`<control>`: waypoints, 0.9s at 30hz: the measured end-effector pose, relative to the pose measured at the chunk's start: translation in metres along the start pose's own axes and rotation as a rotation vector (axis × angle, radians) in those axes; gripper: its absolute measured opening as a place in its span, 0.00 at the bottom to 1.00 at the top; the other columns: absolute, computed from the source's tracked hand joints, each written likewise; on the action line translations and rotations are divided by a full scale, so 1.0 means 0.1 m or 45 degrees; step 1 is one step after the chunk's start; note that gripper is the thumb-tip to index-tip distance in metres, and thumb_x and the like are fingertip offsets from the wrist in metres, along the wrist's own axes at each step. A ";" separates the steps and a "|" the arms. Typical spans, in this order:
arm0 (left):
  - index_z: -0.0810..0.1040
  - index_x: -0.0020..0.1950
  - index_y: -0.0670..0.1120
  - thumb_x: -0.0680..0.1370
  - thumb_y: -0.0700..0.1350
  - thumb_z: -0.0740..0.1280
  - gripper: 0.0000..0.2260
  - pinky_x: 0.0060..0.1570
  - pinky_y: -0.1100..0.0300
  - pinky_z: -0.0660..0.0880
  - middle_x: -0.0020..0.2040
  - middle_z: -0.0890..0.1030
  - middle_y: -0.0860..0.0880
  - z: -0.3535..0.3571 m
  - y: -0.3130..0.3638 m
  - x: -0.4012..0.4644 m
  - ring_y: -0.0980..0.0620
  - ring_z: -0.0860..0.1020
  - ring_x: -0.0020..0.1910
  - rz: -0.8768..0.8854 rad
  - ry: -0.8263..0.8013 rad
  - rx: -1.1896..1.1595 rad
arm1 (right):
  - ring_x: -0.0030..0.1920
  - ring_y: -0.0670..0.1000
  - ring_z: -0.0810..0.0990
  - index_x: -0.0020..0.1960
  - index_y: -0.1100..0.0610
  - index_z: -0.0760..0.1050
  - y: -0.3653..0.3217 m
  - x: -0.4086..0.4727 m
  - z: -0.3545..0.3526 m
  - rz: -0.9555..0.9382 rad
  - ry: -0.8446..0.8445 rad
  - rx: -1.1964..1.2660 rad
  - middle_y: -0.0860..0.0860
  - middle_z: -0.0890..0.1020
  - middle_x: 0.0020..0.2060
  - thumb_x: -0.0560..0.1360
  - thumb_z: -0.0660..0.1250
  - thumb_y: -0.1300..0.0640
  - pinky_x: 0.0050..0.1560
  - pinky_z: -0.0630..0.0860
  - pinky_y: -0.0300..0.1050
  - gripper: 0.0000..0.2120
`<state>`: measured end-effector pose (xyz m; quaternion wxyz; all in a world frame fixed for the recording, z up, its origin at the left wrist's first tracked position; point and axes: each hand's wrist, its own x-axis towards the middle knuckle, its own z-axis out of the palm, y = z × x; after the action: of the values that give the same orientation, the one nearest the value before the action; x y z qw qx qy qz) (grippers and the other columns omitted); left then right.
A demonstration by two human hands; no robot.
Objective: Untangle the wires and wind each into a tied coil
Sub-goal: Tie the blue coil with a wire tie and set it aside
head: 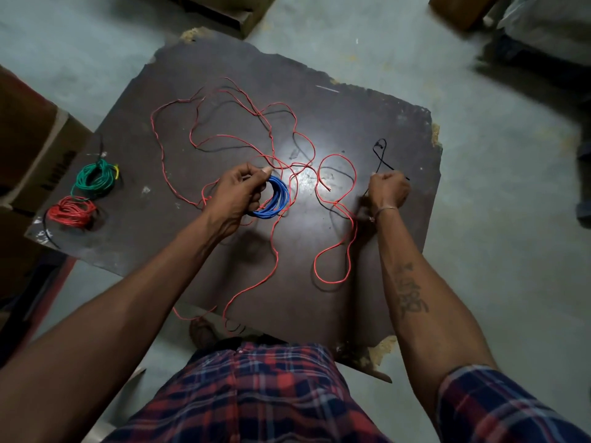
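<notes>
Blue coil (pixel 275 197) is pinched in the left hand (pixel 238 193); the right hand (pixel 388 188) beside it pinches a black wire (pixel 380 155); next, tie the coil.

On the table (pixel 367 129), the left hand (pixel 236 195) gripped a blue coil (pixel 279 198); right of the coil, the right hand (pixel 388 190) pinched black wire (pixel 382 158).

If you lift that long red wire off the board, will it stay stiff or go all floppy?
Probably floppy: the red wire lies in loose, wandering loops over the board and droops over its near edge. It looks thin, so likely light. It may drag the black wire it crosses.
</notes>
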<state>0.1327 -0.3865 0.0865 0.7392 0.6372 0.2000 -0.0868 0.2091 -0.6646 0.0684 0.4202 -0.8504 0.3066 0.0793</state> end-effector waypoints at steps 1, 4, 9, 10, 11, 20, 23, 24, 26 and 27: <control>0.74 0.40 0.46 0.82 0.45 0.69 0.11 0.22 0.66 0.59 0.34 0.69 0.47 -0.03 0.01 0.00 0.57 0.60 0.24 -0.001 -0.002 -0.014 | 0.32 0.40 0.74 0.41 0.54 0.76 -0.06 -0.05 0.01 -0.073 0.039 0.059 0.44 0.75 0.31 0.77 0.66 0.53 0.37 0.70 0.36 0.07; 0.72 0.40 0.47 0.82 0.44 0.69 0.12 0.22 0.66 0.57 0.33 0.67 0.48 -0.17 0.06 -0.01 0.58 0.59 0.23 -0.015 -0.004 -0.080 | 0.31 0.43 0.82 0.34 0.56 0.79 -0.24 -0.15 0.08 -0.300 0.000 0.294 0.50 0.83 0.30 0.73 0.70 0.62 0.43 0.83 0.48 0.09; 0.71 0.40 0.46 0.82 0.43 0.69 0.12 0.21 0.66 0.58 0.31 0.68 0.50 -0.45 0.16 -0.02 0.59 0.60 0.22 -0.006 0.089 -0.196 | 0.34 0.50 0.85 0.45 0.56 0.71 -0.62 -0.60 0.31 -0.418 -0.506 0.563 0.59 0.82 0.41 0.75 0.71 0.70 0.33 0.76 0.40 0.12; 0.71 0.40 0.46 0.82 0.42 0.68 0.12 0.20 0.67 0.58 0.32 0.69 0.49 -0.50 0.17 -0.03 0.59 0.60 0.22 -0.004 0.104 -0.227 | 0.34 0.50 0.84 0.46 0.57 0.73 -0.71 -0.75 0.35 -0.444 -0.602 0.575 0.58 0.82 0.41 0.76 0.70 0.70 0.33 0.75 0.38 0.10; 0.71 0.41 0.45 0.82 0.42 0.68 0.11 0.20 0.67 0.58 0.31 0.70 0.50 -0.56 0.20 -0.04 0.59 0.60 0.22 -0.004 0.118 -0.260 | 0.35 0.49 0.84 0.48 0.58 0.76 -0.78 -0.90 0.40 -0.453 -0.694 0.593 0.57 0.82 0.41 0.77 0.70 0.70 0.34 0.74 0.37 0.08; 0.71 0.40 0.45 0.83 0.40 0.67 0.11 0.19 0.68 0.56 0.24 0.71 0.57 -1.14 0.40 -0.26 0.61 0.59 0.19 0.015 0.198 -0.447 | 0.45 0.53 0.85 0.57 0.64 0.82 -1.26 -1.92 0.62 -0.560 -1.130 0.849 0.58 0.86 0.46 0.77 0.66 0.72 0.50 0.79 0.41 0.11; 0.71 0.41 0.46 0.82 0.41 0.68 0.11 0.20 0.67 0.56 0.25 0.72 0.56 -1.30 0.42 -0.32 0.60 0.59 0.20 0.006 0.230 -0.478 | 0.41 0.50 0.83 0.56 0.65 0.83 -1.36 -2.17 0.74 -0.804 -0.960 0.636 0.53 0.88 0.45 0.76 0.73 0.66 0.45 0.77 0.39 0.10; 0.71 0.41 0.46 0.82 0.41 0.69 0.11 0.20 0.67 0.55 0.26 0.72 0.55 -1.35 0.43 -0.34 0.60 0.59 0.20 0.007 0.238 -0.489 | 0.40 0.49 0.82 0.56 0.66 0.83 -1.39 -2.23 0.79 -0.859 -0.913 0.593 0.51 0.88 0.45 0.76 0.74 0.65 0.44 0.77 0.38 0.10; 0.72 0.40 0.46 0.81 0.42 0.69 0.11 0.20 0.67 0.56 0.28 0.71 0.53 -1.45 0.46 -0.39 0.60 0.60 0.20 0.008 0.252 -0.501 | 0.41 0.48 0.82 0.54 0.63 0.83 -1.48 -2.34 0.84 -0.928 -0.882 0.549 0.50 0.88 0.46 0.76 0.74 0.64 0.44 0.79 0.40 0.07; 0.72 0.40 0.46 0.81 0.42 0.69 0.11 0.19 0.67 0.56 0.29 0.71 0.52 -1.49 0.48 -0.41 0.60 0.60 0.20 0.008 0.260 -0.505 | 0.43 0.50 0.83 0.52 0.60 0.83 -1.52 -2.40 0.86 -0.953 -0.894 0.542 0.51 0.88 0.48 0.77 0.73 0.64 0.45 0.80 0.43 0.05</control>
<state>0.0863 -0.2374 0.1305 0.8263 0.4854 0.2849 0.0213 0.1177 -0.4199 0.2095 0.6592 -0.7201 -0.1655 0.1394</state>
